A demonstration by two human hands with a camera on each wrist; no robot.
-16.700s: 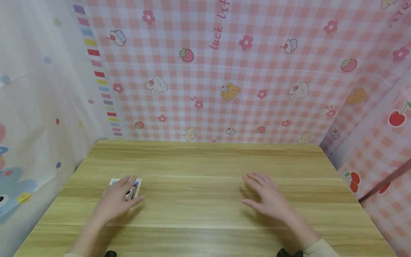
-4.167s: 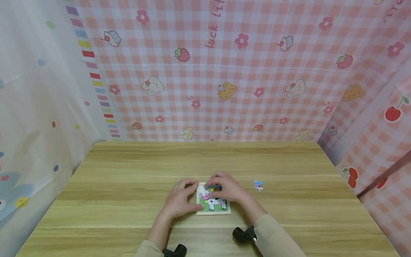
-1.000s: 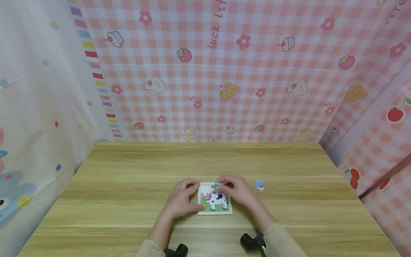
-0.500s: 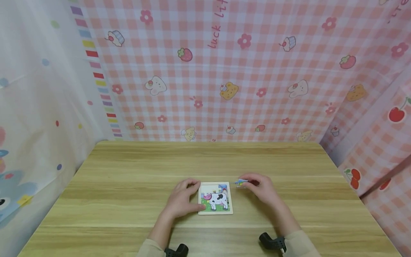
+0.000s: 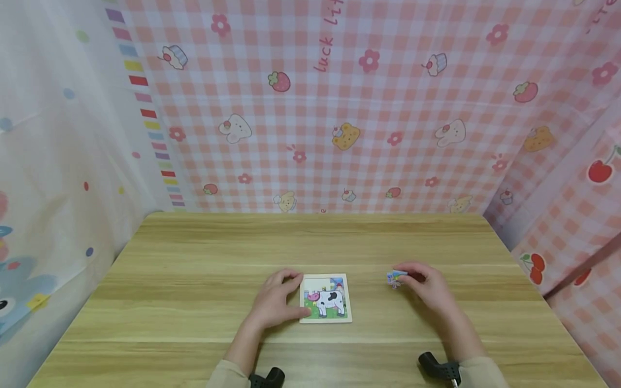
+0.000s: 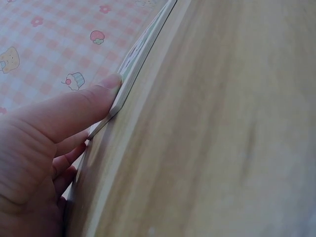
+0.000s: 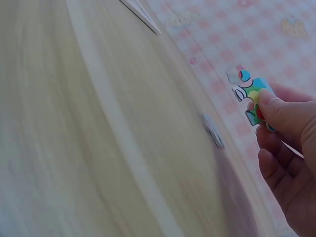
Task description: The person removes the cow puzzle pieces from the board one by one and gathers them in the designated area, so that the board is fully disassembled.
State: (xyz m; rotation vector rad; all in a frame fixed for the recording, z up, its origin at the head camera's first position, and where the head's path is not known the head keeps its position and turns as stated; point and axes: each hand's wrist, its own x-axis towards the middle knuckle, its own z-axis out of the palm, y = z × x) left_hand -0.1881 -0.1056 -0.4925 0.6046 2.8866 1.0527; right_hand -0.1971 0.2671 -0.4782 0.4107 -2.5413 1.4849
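Observation:
A wooden cow jigsaw puzzle (image 5: 326,304) lies mid-table in its pale square frame; the upper left of its tray shows bare wood. My left hand (image 5: 275,302) holds the frame's left side, thumb on the near corner and fingers at the far corner. In the left wrist view the thumb (image 6: 98,98) presses on the frame's edge. Right of the puzzle, my right hand (image 5: 429,285) pinches a blue, green and yellow puzzle piece (image 7: 256,89) between thumb and fingers, above the table. A second puzzle piece (image 7: 212,131) lies flat on the table below it.
The wooden table (image 5: 233,242) runs back to a pink checked cloth (image 5: 310,108). A white curtain (image 5: 63,161) hangs on the left, and another checked cloth (image 5: 572,242) on the right. Black wrist mounts (image 5: 439,369) sit at both sleeves.
The puzzle went from far left to mid-table earlier. Over the last second my right hand lifts a piece out of its upper part and carries it right, over the loose piece. The left hand stays.

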